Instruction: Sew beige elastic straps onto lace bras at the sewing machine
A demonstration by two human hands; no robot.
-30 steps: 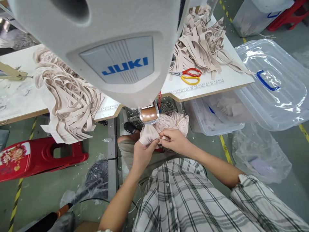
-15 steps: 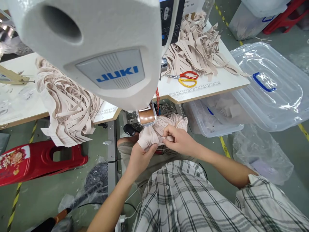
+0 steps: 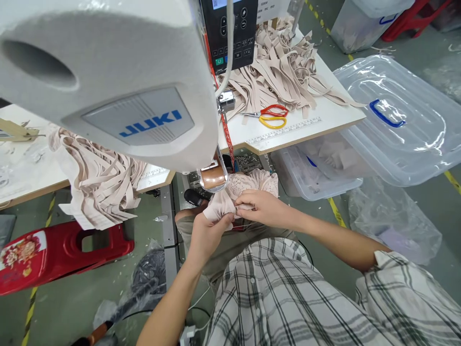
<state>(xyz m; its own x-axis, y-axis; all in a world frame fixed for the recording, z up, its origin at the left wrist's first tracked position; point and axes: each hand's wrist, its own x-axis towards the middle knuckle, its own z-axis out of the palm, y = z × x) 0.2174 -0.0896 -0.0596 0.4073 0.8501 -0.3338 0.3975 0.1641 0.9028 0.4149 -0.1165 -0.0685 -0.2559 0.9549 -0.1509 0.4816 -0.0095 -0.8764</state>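
Note:
A pale beige lace bra (image 3: 264,181) is bunched over my lap, just below the head of a white sewing machine (image 3: 169,57). My left hand (image 3: 209,235) grips its smooth fabric side, thumb on top. Close beside it, my right hand (image 3: 262,207) pinches the edge of the same piece, fingers bent over the material. The fingertips of both hands almost meet, and what lies between them is too small to make out. Partly over the fabric hangs the machine's clear guard (image 3: 213,178), which hides the needle area.
Beige straps (image 3: 284,67) pile up on the right tabletop, behind red-and-yellow scissors (image 3: 273,117). More beige pieces (image 3: 101,178) hang off the left table edge. A clear lid (image 3: 403,120) with a blue handle lies right, above plastic bins. A red stool (image 3: 65,254) stands left.
My view has shifted, so the machine head sits further left and more of the control panel shows. My right fingers have moved closer to my left thumb along the fabric.

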